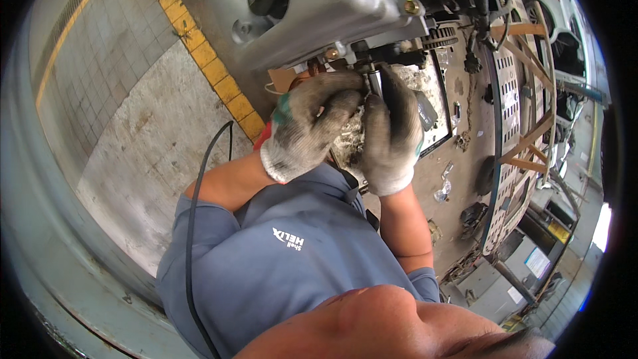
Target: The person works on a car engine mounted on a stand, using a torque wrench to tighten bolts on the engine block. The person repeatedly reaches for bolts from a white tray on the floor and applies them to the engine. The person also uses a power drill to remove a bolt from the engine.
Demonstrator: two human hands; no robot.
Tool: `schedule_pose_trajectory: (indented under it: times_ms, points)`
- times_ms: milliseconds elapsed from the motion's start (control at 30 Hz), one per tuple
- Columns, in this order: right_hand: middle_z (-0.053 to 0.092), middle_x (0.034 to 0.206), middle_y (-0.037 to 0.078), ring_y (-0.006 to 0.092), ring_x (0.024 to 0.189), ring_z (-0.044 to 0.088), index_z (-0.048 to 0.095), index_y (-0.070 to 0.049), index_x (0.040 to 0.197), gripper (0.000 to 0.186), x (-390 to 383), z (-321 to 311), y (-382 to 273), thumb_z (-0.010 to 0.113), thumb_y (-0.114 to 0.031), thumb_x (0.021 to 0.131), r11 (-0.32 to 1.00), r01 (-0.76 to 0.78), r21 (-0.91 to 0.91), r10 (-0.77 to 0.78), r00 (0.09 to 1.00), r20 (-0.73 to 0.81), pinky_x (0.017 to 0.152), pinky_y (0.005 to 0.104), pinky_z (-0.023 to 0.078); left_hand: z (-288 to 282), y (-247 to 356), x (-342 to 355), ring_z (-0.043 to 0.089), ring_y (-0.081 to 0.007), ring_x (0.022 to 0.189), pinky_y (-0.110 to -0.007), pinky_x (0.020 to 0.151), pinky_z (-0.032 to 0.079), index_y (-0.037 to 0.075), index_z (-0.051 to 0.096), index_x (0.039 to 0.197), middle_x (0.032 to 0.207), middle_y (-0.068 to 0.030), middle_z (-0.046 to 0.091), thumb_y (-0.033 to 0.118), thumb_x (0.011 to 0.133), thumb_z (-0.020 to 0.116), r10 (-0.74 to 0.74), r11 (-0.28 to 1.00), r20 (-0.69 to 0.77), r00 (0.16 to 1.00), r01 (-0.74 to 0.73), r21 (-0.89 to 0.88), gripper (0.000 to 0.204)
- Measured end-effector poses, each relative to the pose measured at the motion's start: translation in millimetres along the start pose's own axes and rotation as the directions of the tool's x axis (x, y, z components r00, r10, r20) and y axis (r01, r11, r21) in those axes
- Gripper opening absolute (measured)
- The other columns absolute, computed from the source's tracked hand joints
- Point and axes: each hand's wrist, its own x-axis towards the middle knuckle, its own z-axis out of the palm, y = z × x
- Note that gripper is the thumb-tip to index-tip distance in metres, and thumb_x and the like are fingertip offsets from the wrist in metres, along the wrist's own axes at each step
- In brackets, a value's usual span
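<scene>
Both my hands, in dirty grey-white knit gloves, are raised close together under the edge of a grey metal engine (332, 10). A slim shiny metal cylinder (375, 84), like a socket, stands between them just beneath a fitting on the engine's lower edge. My right hand (395, 126) is closed around this cylinder from the right. My left hand (311, 116) has its fingers curled toward the cylinder from the left; what lies inside them is hidden. Something red (264, 137) shows beside the left glove's cuff.
Below the engine lies a soiled, dark-rimmed tray (435, 149) with a dark flat object (425, 110) over it. A yellow brick-patterned floor stripe (199, 46) runs at the left. On the right stand a slotted metal panel (508, 113) and a wooden frame (531, 139). A black cable (193, 239) hangs along my left arm.
</scene>
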Motion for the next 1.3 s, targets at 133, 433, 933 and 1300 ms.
schedule_pose_trajectory:
  times_ms: [133, 433, 933, 1300]
  points:
    - [0.064, 0.124, 0.023, 0.0363, 0.119, 0.063, 0.056, 0.004, 0.137, 0.049, -10.8, -5.5, 6.8, 0.072, -0.008, 0.093, 0.968, -0.012, -0.252, 0.028, 0.998, 0.059, 0.103, 0.045, 0.05, 7.0, -19.2, 2.5, 0.067, -0.0316, 0.114, -0.038, 0.1, 0.053, -0.004, 0.065, 0.129, 0.123, -0.0226, 0.069, 0.007, 0.104, 0.052, 0.229, 0.97, 0.04, 0.973, -0.232, 0.077, 0.031]
    - [0.065, 0.128, 0.014, 0.0172, 0.096, 0.063, 0.052, 0.004, 0.139, 0.052, -21.2, 9.7, 1.6, 0.057, -0.035, 0.105, 0.972, -0.19, 0.139, 0.2, 0.978, -0.06, 0.084, 0.0271, 0.05, 12.5, -7.4, 12.9, 0.063, -0.018, 0.115, -0.033, 0.105, 0.049, -0.004, 0.063, 0.135, 0.127, -0.0117, 0.069, 0.015, 0.102, 0.054, -0.372, 0.589, 0.25, 0.894, 0.435, -0.681, 0.039]
    - [0.062, 0.122, 0.017, 0.0289, 0.113, 0.061, 0.049, 0.002, 0.138, 0.044, -34.9, 13.9, -3.2, 0.061, -0.017, 0.101, 0.912, -0.281, 0.298, 0.334, 0.932, -0.141, 0.101, 0.044, 0.048, 22.1, -22.2, 15.0, 0.063, -0.0143, 0.109, -0.031, 0.096, 0.052, -0.001, 0.064, 0.131, 0.119, -0.0076, 0.069, 0.019, 0.105, 0.062, -0.351, 0.494, 0.326, 0.878, 0.469, -0.732, 0.033]
    - [0.062, 0.12, 0.025, 0.0359, 0.109, 0.062, 0.053, 0.011, 0.129, 0.048, -35.9, 17.9, 4.5, 0.059, -0.026, 0.101, 0.987, -0.154, -0.044, 0.143, 0.973, -0.178, 0.098, 0.0475, 0.048, 24.0, -24.4, 16.7, 0.065, -0.0137, 0.098, -0.031, 0.088, 0.053, -0.002, 0.068, 0.123, 0.109, -0.0082, 0.072, 0.02, 0.105, 0.062, -0.313, 0.516, 0.299, 0.902, 0.426, -0.743, 0.029]
